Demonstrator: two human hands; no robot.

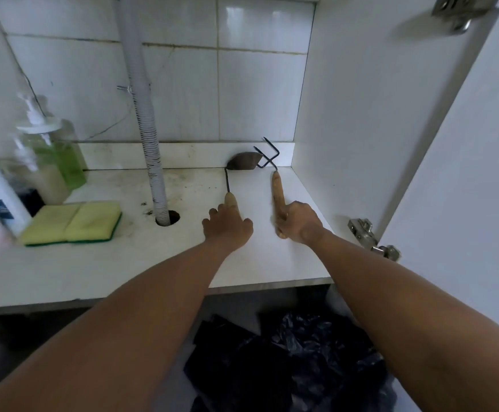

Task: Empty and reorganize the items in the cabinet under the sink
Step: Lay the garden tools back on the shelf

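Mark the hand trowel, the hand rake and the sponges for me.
hand trowel (244,162): head view, on its dark blade.
hand rake (277,188): head view, on its wooden handle.
sponges (73,223): head view, on the yellow top face.

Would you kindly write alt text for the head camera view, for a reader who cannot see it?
Inside a white under-sink cabinet, the left hand rests on a small trowel handle and the right hand grips a wooden-handled hand rake. A drain hose drops through the cabinet floor; yellow sponges and soap bottles sit left.
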